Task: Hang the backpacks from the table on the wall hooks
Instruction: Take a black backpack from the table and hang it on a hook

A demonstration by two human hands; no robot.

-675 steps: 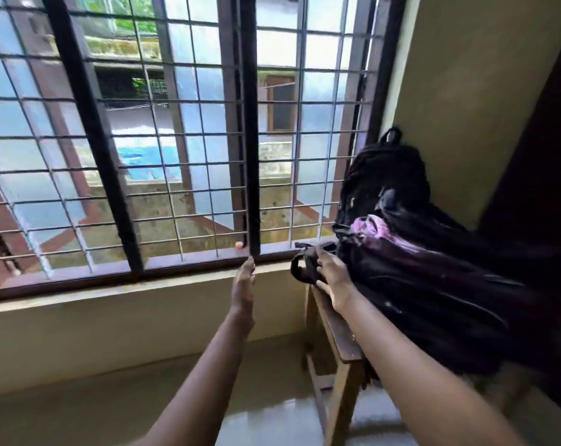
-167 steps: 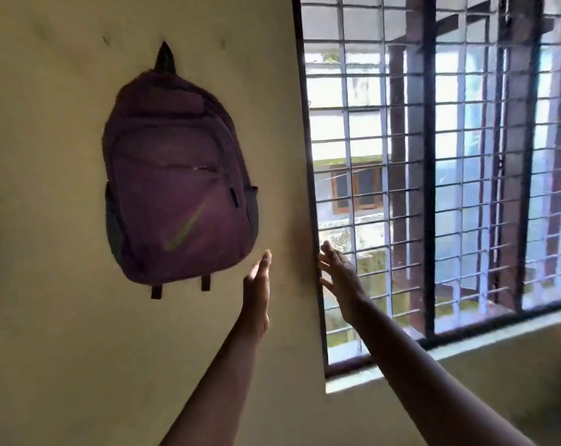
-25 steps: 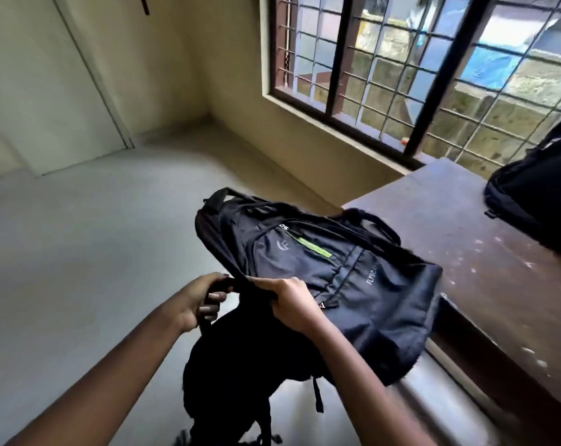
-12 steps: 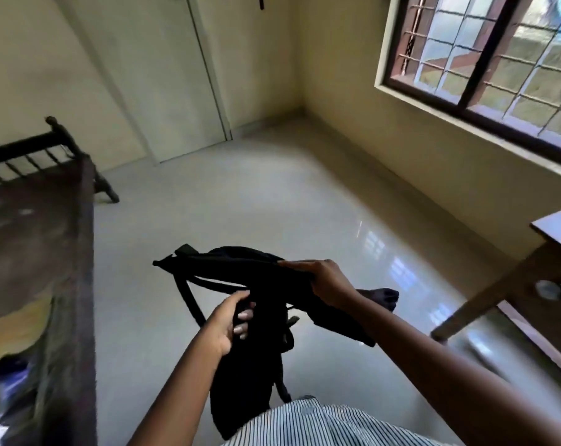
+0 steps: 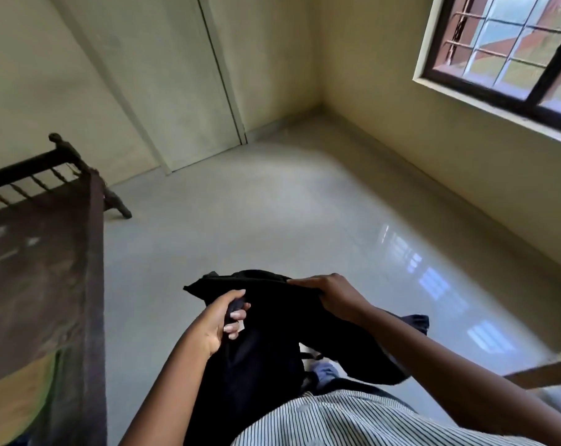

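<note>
One black backpack gripped by left hand at its side, right hand on top.

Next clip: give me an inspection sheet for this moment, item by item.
Surface: glossy pale floor; table not clearly seen.
Job's things: black backpack held off the floor; hooks not in view.
Clutter: nothing seen.
Hands: left hand grips a fold of it; right hand grips its top edge.
Cables: nothing seen.
Surroundings: wooden bed frame left, closed door ahead, barred window upper right.
</note>
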